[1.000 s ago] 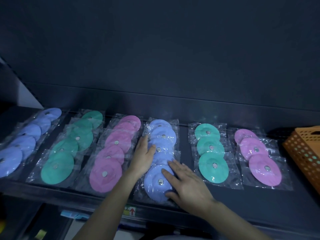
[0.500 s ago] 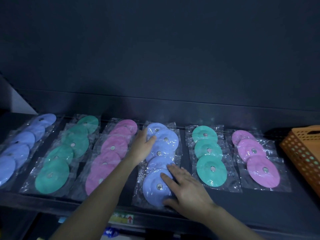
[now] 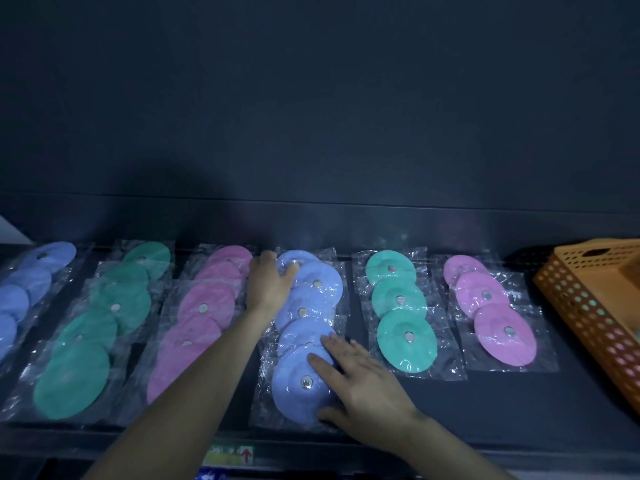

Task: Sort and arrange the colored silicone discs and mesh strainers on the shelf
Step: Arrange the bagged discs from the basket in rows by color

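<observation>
The row of blue discs (image 3: 306, 313) runs front to back on the shelf (image 3: 571, 410) — our right grip (image 3: 367, 386) lies flat and released on the nearest disc (image 3: 294, 393), our left grip (image 3: 270, 282) touches the farthest disc (image 3: 304, 258) at its left edge — pinching or pressing, we cannot tell

**Crowded shelf, open front right corner**

Six rows of bagged discs (image 3: 405, 337) fill the shelf (image 3: 575, 417) from its left edge, with thin gaps between. Its front right corner is bare. A basket (image 3: 588, 306) blocks the right edge; the back wall (image 3: 311, 220) stands just behind the rows.
</observation>
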The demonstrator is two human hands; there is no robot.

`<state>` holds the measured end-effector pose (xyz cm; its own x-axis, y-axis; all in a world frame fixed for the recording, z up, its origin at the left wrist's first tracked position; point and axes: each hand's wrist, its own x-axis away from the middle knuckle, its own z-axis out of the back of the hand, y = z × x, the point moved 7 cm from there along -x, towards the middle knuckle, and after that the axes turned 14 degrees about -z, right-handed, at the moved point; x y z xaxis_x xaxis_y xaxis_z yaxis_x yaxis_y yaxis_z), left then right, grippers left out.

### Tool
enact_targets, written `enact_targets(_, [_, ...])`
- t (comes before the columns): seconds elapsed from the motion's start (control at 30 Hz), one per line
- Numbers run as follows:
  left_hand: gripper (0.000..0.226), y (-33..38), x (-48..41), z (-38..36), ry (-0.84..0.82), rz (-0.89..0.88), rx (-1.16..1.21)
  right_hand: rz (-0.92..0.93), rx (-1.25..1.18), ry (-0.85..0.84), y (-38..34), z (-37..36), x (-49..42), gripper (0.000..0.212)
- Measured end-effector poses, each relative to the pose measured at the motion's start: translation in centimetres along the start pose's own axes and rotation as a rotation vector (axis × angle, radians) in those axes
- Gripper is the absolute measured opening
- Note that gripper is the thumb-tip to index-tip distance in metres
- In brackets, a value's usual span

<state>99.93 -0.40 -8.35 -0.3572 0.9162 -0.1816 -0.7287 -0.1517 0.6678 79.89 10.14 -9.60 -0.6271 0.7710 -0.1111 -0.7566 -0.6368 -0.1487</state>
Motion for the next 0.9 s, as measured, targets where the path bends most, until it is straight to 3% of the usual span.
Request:
enact_targets(0.3, [0.004, 0.4, -1.2, 0.1, -0.008, 0.029, 0.023, -0.005, -0.003, 0.005, 0.0, 0.4, 0.0, 0.077])
enact_targets(0.53, [0.007, 0.5, -1.4, 0.0, -0.005, -0.008, 0.054, -0.013, 0.011, 0.006, 0.1, 0.6, -0.1, 0.079])
enact_targets(0.7, [0.02, 0.0, -1.5, 0.3, -0.039, -0.055, 0.01, -0.006, 0.023, 0.01, 0.1, 0.7, -0.1, 0.078])
enact_targets(0.9, [0.005, 0.8, -2.0, 0.6, -0.122, -0.063, 0.014, -0.005, 0.036, 0.0, 0.1, 0.8, -0.3, 0.079])
